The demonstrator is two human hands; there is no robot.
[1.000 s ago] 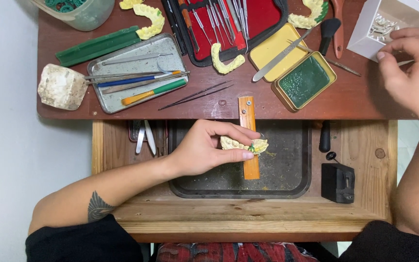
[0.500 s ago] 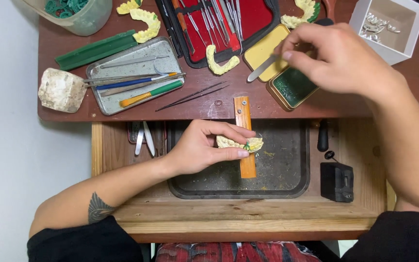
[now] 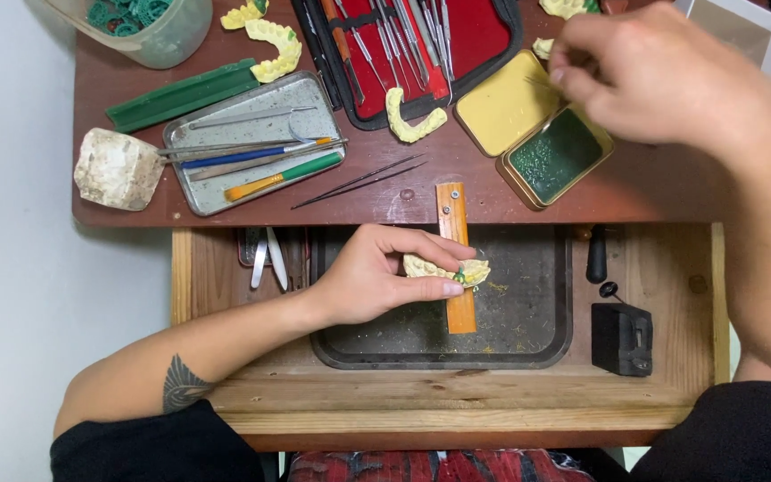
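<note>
One yellow plaster dental cast (image 3: 446,270) pinched in left hand (image 3: 377,277) against orange wooden bench peg (image 3: 457,259), over dark tray (image 3: 528,353). Right hand (image 3: 662,76) closed on thin metal instrument (image 3: 553,114) above green wax tin (image 3: 557,153). Cast likely light, stiff, brittle; best held by base edges

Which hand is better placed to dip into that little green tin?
Probably the right hand: it hovers right over the green tin, a thin tool in its fingers. The left hand is occupied holding the yellow dental cast.
</note>
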